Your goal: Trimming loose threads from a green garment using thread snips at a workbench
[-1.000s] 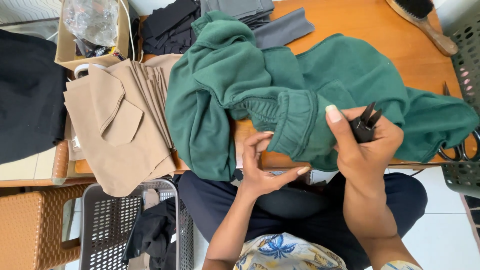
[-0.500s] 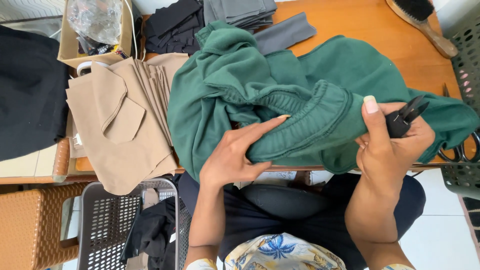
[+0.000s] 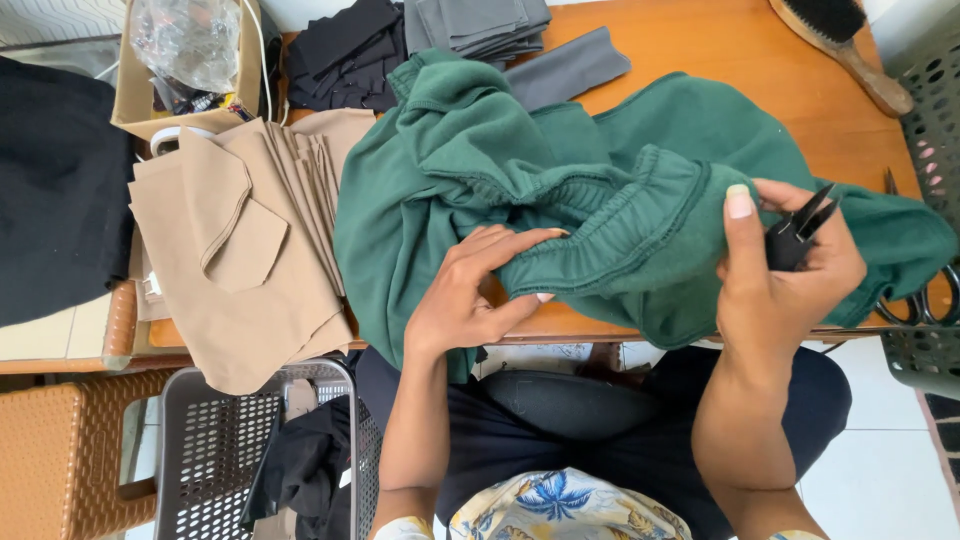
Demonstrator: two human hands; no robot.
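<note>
Your left hand pinching one soft, crumpled green fleece garment mid-frame, your right hand clamped on its ribbed waistband and one small black snips, one stack of flat tan fabric pieces at left

Green garment under left hand: thick matt fleece cloth, soft nap, ribbed gathered band by the fingers. Snips in right hand: black, slight sheen, could be metal or plastic, can't tell. Bench beyond both hands: varnished orange wood, smooth, semi-gloss. Tan pieces left of left hand: flat matt woven cloth, crisp edges. Black stack and grey stack further out: matt cloth. Cardboard box far left: dull brown, glossy crinkled clear plastic bag inside. Brush beyond right hand: wood handle, dark bristles. Basket below left hand: grey perforated plastic, matt.
</note>
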